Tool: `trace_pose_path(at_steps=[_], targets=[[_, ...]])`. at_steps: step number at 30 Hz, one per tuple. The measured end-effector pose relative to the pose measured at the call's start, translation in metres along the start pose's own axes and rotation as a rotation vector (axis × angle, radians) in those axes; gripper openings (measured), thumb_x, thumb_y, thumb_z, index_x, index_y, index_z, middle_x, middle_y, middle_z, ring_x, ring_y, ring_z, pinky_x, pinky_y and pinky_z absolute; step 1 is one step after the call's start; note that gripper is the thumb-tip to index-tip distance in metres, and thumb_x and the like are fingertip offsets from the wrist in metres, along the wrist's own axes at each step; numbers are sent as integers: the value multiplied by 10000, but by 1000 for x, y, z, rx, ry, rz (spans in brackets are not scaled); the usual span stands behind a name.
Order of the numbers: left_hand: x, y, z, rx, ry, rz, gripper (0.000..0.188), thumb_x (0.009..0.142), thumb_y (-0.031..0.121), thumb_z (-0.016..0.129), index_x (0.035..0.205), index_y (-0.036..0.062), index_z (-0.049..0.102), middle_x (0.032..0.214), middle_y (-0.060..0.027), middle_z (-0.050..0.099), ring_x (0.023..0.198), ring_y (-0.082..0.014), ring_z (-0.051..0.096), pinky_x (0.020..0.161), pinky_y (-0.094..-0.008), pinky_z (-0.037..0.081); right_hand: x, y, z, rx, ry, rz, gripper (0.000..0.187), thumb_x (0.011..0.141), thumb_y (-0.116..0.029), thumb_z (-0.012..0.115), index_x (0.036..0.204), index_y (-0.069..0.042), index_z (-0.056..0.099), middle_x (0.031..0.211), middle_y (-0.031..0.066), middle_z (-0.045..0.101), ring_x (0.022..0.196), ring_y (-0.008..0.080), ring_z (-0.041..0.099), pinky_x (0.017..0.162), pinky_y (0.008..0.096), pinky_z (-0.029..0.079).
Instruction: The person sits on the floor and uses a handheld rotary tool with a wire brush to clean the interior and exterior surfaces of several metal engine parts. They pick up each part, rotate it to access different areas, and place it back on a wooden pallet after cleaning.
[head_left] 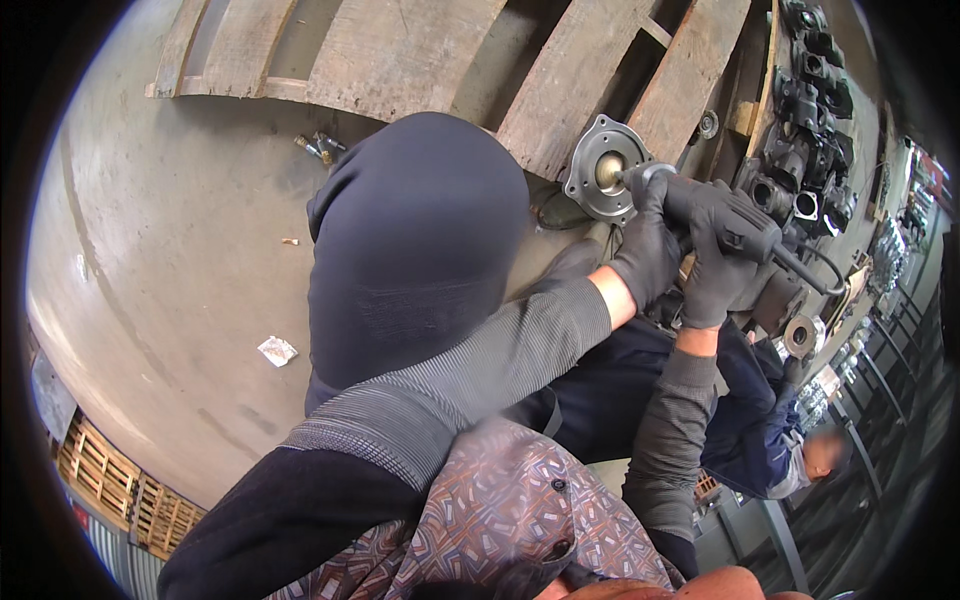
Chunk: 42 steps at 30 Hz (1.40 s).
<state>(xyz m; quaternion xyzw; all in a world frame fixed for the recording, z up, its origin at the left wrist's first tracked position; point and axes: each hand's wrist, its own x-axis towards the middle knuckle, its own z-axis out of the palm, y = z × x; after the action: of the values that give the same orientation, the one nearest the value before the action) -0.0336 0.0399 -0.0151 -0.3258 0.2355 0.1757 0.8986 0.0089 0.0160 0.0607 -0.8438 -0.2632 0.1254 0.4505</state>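
Note:
Both of my hands, in dark gloves, grip a dark corded straight grinder (745, 226). My left hand (648, 245) is wrapped round its front end, and my right hand (714, 258) closes on the body farther back. The grinder's tip points into the centre bore of a round grey metal flange (580, 185) with bolt holes round its rim. A brass-coloured surface shows in that bore; whether the tip touches it, I cannot tell. The flange is tilted up by the edge of a wooden pallet (560, 90), and the tool's cord leaves its rear at the right.
Many dark metal castings (805, 110) lie in rows at the far right. Small brass-coloured fittings (318, 147) and a crumpled white scrap (277, 350) lie on the concrete floor. At the lower right another person (775, 460) sits near a ring-shaped metal part (800, 335). Stacked pallets (100, 470) stand at the left.

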Motion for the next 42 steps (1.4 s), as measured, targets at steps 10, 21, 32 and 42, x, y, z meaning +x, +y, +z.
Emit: trace_pose_path(at_steps=[10, 21, 32, 42], targets=[[-9, -1, 11, 10, 40, -58, 634, 1019, 549, 569, 1436, 85, 457, 1412, -138, 548, 1301, -267, 562, 1129, -429, 470, 1, -5, -1, 31, 12, -31, 634, 838, -1, 802, 1373, 95, 475, 1323, 230, 629, 1235, 307, 621, 1105, 423, 472], [-18, -13, 25, -20, 20, -124, 691, 996, 583, 584, 1444, 79, 436, 1396, -141, 554, 1278, -274, 579, 1102, -420, 497, 2, -29, -7, -4, 77, -16, 652, 823, 32, 801, 1382, 107, 473, 1300, 228, 644, 1196, 286, 641, 1088, 416, 493], [-8, -1, 8, 27, 97, -36, 599, 1036, 540, 539, 1436, 97, 490, 1443, -138, 557, 1314, -250, 556, 1164, -410, 429, -2, -3, -1, 69, 14, 18, 616, 864, -8, 780, 1383, 92, 465, 1340, 234, 624, 1248, 306, 619, 1126, 428, 459], [-13, -10, 12, -8, 28, -81, 743, 977, 578, 628, 1461, 53, 419, 1419, -158, 539, 1260, -289, 595, 1057, -438, 534, 2, -17, -6, -49, 29, -47, 651, 834, 15, 806, 1384, 102, 468, 1293, 221, 647, 1199, 281, 640, 1090, 407, 489]])
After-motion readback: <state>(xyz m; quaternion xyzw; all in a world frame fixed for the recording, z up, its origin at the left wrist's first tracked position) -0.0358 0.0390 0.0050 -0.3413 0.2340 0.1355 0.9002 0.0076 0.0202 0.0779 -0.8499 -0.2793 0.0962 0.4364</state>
